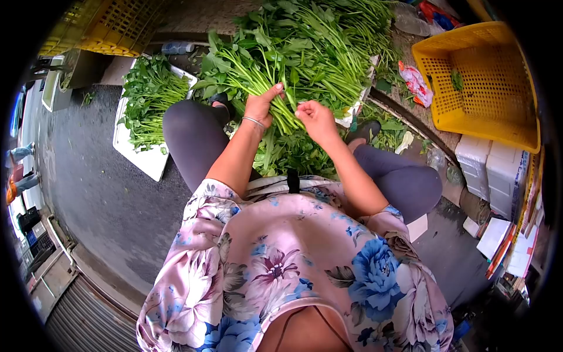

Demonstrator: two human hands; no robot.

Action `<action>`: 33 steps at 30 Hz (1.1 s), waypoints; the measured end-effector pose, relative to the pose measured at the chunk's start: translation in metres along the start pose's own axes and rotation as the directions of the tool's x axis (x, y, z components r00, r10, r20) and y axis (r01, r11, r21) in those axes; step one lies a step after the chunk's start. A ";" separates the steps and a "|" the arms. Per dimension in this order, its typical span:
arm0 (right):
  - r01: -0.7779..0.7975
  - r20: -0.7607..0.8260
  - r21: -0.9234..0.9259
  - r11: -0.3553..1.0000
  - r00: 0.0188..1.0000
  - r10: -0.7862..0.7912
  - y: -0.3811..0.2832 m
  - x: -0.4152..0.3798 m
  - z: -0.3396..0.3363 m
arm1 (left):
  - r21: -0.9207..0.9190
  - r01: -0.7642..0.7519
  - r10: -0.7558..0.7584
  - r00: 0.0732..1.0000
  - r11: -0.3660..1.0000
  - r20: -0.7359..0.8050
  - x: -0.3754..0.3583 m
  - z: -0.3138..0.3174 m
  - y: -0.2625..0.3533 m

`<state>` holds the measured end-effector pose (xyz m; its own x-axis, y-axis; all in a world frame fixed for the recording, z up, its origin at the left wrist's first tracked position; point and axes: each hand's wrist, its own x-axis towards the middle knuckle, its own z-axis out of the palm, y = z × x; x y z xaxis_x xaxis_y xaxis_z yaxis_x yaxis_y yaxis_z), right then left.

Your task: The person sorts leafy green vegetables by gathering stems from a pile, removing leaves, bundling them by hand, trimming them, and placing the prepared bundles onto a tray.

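My left hand [261, 109] is wrapped around a bunch of water spinach [240, 73], its leafy tops pointing up and left and its stem ends toward me. To the right of it, my right hand [317, 121] is closed in a pinch beside the stems, at a light green stalk [291, 95]. Its fingertips partly hide what they grip. Just beyond both hands lies a big heap of water spinach [328, 50]. More loose leaves [287, 155] lie below the hands, between my knees.
On the left, another pile of water spinach [149, 100] rests on a white foam board [143, 161]. A yellow plastic crate [481, 120] stands at the right, above white foam boxes [492, 170]. Yellow crates [120, 26] are at the upper left. A plastic bottle [177, 48] lies behind.
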<state>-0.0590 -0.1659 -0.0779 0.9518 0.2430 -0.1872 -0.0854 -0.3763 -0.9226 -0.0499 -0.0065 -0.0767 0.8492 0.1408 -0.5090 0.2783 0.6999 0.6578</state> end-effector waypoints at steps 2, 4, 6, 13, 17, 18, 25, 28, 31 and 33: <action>-0.007 0.006 0.035 0.999 1.000 0.007 0.012 -0.005 0.006 | 0.000 0.001 -0.001 1.000 1.000 -0.003 -0.002 0.001 0.000; 0.024 0.078 0.092 0.995 0.996 -0.031 0.008 -0.008 0.006 | -0.004 -0.001 0.001 1.000 1.000 0.014 -0.002 0.000 -0.002; -0.295 0.200 0.242 0.925 0.948 0.250 -0.011 0.001 -0.006 | -0.006 0.002 -0.002 0.999 1.000 0.050 0.000 -0.003 -0.004; -0.526 0.277 0.418 0.741 0.850 0.447 -0.040 0.042 0.009 | 0.061 0.057 -0.063 0.992 0.997 0.110 -0.016 0.004 -0.004; -0.357 0.050 0.525 0.773 0.919 0.391 -0.034 0.034 0.022 | 0.025 -0.023 0.021 0.998 0.999 0.063 -0.007 -0.002 -0.009; -0.365 0.072 0.500 0.786 0.921 0.382 -0.028 0.027 0.020 | -0.046 0.020 -0.019 1.000 0.999 0.016 -0.006 -0.002 -0.006; -0.341 0.184 -0.404 0.849 0.878 0.441 -0.011 -0.027 -0.019 | -0.079 0.032 -0.029 0.999 0.996 0.038 -0.003 -0.005 0.012; -0.428 0.204 -0.518 0.741 0.779 0.593 -0.041 -0.013 -0.051 | -0.308 0.177 -0.111 0.969 0.935 0.220 -0.006 -0.002 0.021; -0.216 -0.164 -0.487 0.846 0.974 0.154 -0.043 0.037 -0.077 | -0.524 0.275 -0.046 0.912 0.806 0.408 -0.003 -0.007 0.029; -0.085 -0.269 -0.687 0.722 0.952 -0.144 -0.037 0.068 -0.084 | -0.632 0.333 0.014 0.878 0.700 0.478 -0.016 0.003 0.044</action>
<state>0.0338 -0.2109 -0.0278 0.9980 0.0447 0.0453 0.0596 -0.9065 -0.4181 -0.0503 0.0202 -0.0381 0.9644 -0.2011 -0.1721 0.1936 0.9793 -0.0594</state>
